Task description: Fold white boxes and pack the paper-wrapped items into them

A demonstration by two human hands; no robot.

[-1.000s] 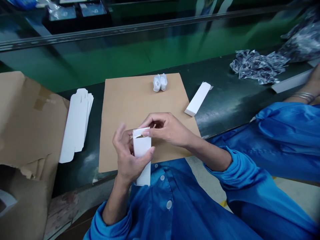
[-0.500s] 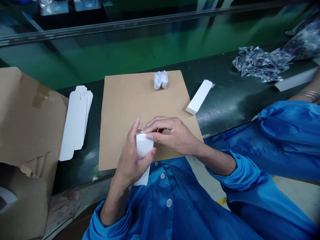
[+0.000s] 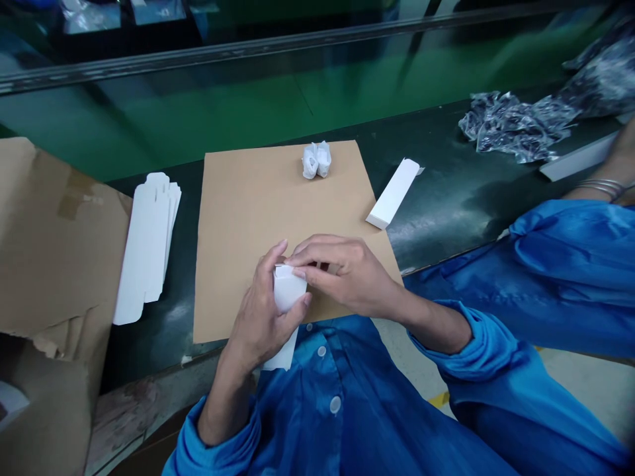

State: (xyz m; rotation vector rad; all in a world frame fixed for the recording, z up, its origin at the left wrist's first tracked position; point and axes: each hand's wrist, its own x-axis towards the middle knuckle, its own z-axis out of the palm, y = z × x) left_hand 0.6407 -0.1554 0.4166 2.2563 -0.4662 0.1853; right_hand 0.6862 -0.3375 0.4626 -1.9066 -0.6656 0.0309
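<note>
My left hand is wrapped round a slim white cardboard box, its top end tilted up toward me. The box's lower end sticks out below my palm, in front of the blue shirt. At that top end, the thumb and fingers of my right hand pinch the end flap. My fingers partly cover the flap, so how far it is tucked in is hard to see. Both hands are over the near edge of a brown cardboard sheet. Two small white wrapped bundles sit together at the sheet's far edge.
Flat white box blanks lie stacked at left, beside a large brown carton. Another white box rests across the sheet's right edge. Crumpled clear plastic bags lie far right, near another person's blue sleeve. A green panel stands behind.
The rounded flap that lay over the front of the box's top end no longer shows there. My right fingers have shifted slightly at that end; my left grip stays the same.
</note>
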